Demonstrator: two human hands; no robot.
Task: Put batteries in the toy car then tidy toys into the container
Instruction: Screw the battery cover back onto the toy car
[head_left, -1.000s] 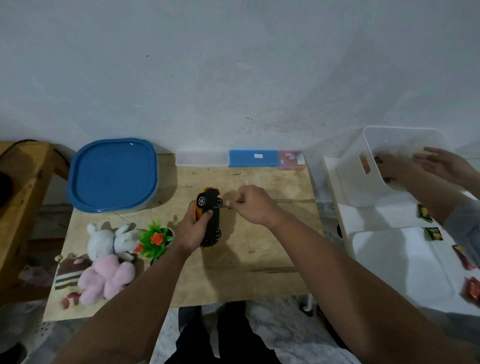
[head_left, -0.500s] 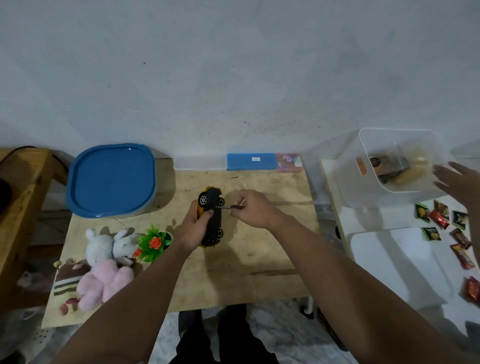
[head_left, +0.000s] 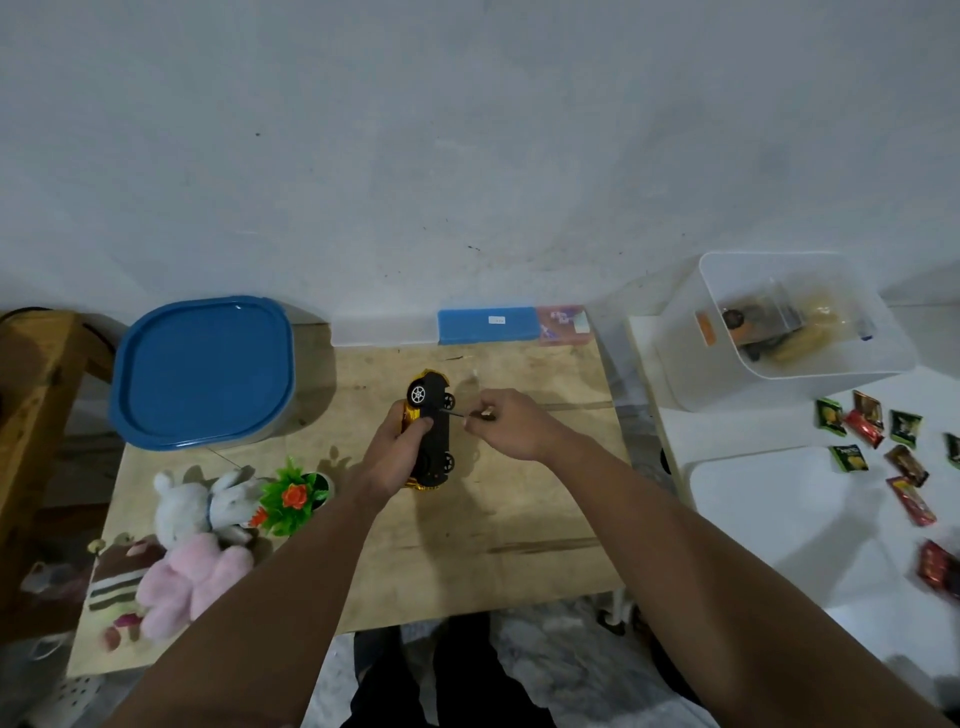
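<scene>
Gold toy car (head_left: 434, 431): lying on its side mid-worktop (head_left: 519, 519), black underside showing.
Left hand (head_left: 395, 457): gripping the car's body.
Right hand (head_left: 506, 423): pinching a thin screwdriver (head_left: 453, 413), tip touching the underside.
Container (head_left: 205, 371): sitting far left, blue lid on.
Plush toys (head_left: 197, 540): lying near left, beside a small plant (head_left: 293, 496).

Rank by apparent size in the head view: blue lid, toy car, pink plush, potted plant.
1. Blue lid, clearly largest.
2. Pink plush.
3. Toy car, partly covered by the left hand, and potted plant look alike; not ranked.
</scene>
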